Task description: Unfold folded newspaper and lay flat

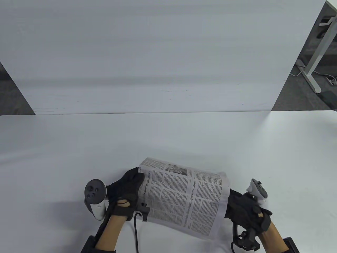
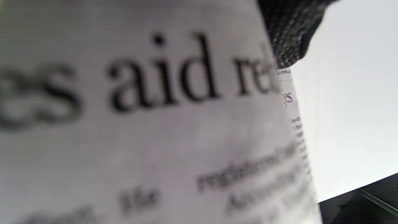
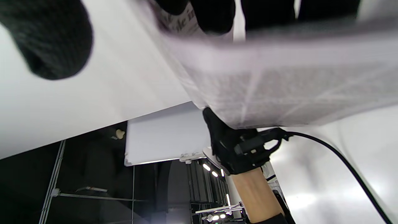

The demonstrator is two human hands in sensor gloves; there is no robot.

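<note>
A folded newspaper is held just above the white table near its front edge, between both gloved hands. My left hand grips its left edge, thumb on top of the page. My right hand grips the right edge, its fingers hidden under the paper. In the left wrist view the newspaper fills the frame with blurred print, and a gloved fingertip lies on its top edge. In the right wrist view the fingers curl round the newspaper, and the left hand shows beyond.
A white board stands upright behind the table. A second desk's white leg stands at the far right on the floor. A black cable trails from the left wrist.
</note>
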